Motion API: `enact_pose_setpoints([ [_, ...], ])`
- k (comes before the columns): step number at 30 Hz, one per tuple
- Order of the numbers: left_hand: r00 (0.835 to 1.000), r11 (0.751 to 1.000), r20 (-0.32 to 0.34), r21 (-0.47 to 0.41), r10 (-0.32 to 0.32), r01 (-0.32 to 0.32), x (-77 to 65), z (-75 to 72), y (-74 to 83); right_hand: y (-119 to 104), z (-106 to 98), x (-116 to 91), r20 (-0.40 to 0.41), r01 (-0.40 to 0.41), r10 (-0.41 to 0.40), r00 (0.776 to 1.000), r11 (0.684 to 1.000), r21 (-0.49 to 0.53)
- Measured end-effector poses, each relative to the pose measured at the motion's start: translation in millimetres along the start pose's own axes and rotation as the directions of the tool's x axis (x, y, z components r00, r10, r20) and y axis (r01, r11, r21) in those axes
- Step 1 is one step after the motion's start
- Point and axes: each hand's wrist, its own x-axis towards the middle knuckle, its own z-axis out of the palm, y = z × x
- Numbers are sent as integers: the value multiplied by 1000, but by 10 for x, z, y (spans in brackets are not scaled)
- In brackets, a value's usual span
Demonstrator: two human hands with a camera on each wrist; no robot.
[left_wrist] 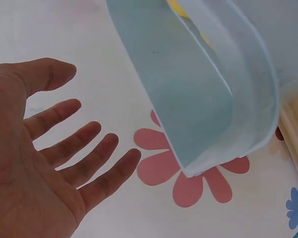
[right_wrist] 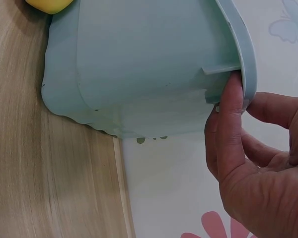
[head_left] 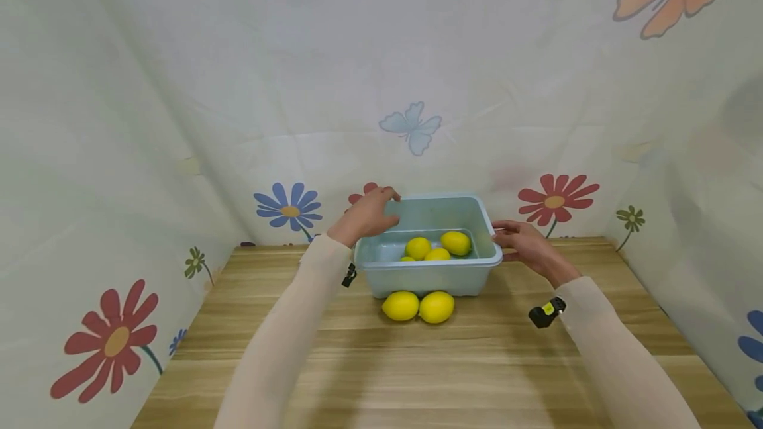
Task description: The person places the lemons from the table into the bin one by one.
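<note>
A light blue plastic bin (head_left: 429, 280) stands towards the back of the wooden table, with several yellow lemons (head_left: 456, 242) inside. Two more lemons, a left one (head_left: 401, 306) and a right one (head_left: 437, 307), lie side by side at the foot of its front wall. My left hand (head_left: 372, 212) is over the bin's left end, fingers spread and apart from the rim in the left wrist view, holding nothing. At the opposite end my right hand (right_wrist: 265, 163) pinches the rim (right_wrist: 247, 54), thumb on top and fingers tucked beneath it.
The wooden table (head_left: 381, 376) ends at the back against a pale cloth (head_left: 334, 85) printed with flowers and butterflies. That cloth also hangs along both sides. A small black camera (head_left: 547, 312) sits on the right wrist.
</note>
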Motion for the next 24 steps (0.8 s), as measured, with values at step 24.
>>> enact_pose_setpoints([
  [24,953,975,-207,29,223,-222,-782,218,174,36,-23,1,8,12,-12,1000,1000,28],
])
